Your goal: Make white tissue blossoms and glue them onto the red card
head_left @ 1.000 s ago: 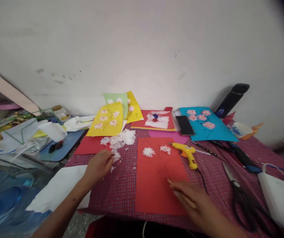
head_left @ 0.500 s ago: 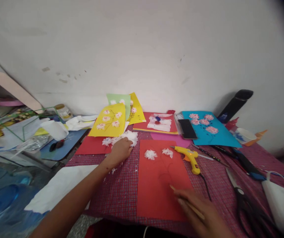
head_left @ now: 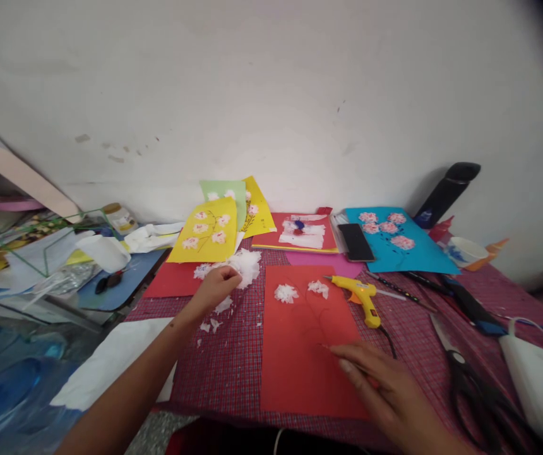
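Red sheet (head_left: 295, 379) was laid lengthwise from near edge of table (head_left: 224, 373), overlapped by nearer right hand (head_left: 385, 385) clamped on thin stick (head_left: 324, 345); left hand (head_left: 215, 285), grip unclear, was held at white tissue (head_left: 249, 264).

The left hand (head_left: 215, 286) has moved up to the white tissue pile (head_left: 249, 268).

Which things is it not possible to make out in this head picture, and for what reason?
Head view: whether the left hand pinches anything; its curled fingers hide this.
Head view: most of the thin stick; the right hand covers it.
Head view: lower part of the green sheet; the front yellow sheet overlaps it.
Head view: the small marks on the rear yellow sheet; too tiny to read.
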`<state>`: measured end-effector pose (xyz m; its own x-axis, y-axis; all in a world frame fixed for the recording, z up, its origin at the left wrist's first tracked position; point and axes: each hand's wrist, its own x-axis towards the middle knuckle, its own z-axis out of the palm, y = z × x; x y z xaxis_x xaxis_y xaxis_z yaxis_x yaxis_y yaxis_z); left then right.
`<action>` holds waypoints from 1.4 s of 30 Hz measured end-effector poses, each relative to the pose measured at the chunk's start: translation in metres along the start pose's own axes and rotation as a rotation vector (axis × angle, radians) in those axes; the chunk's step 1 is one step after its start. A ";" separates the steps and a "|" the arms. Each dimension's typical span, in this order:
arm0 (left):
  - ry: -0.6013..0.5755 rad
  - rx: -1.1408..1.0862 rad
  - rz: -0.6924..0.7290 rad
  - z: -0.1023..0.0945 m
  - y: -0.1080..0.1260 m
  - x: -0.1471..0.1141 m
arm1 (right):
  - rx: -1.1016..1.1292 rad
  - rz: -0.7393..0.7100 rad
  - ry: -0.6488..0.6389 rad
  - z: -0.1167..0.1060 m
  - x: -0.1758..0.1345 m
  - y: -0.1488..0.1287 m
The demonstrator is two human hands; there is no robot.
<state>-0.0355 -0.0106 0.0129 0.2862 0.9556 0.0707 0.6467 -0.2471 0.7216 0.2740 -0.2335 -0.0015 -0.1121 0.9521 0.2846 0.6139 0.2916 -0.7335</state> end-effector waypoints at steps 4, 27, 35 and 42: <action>-0.026 -0.236 -0.095 0.003 0.009 -0.012 | 0.071 -0.001 0.031 0.001 0.026 -0.015; -0.311 -0.482 -0.065 0.006 0.026 -0.068 | 0.293 0.064 0.006 0.083 0.138 -0.042; -0.030 -0.075 0.040 -0.005 -0.001 -0.063 | 0.450 0.162 0.044 0.085 0.143 -0.028; -0.223 -0.587 0.000 0.019 0.018 -0.064 | 0.569 0.177 -0.030 0.081 0.141 -0.042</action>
<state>-0.0286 -0.0790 0.0079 0.4675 0.8835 -0.0289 0.1690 -0.0572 0.9840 0.1691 -0.1041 0.0192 -0.0733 0.9905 0.1161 0.1111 0.1238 -0.9861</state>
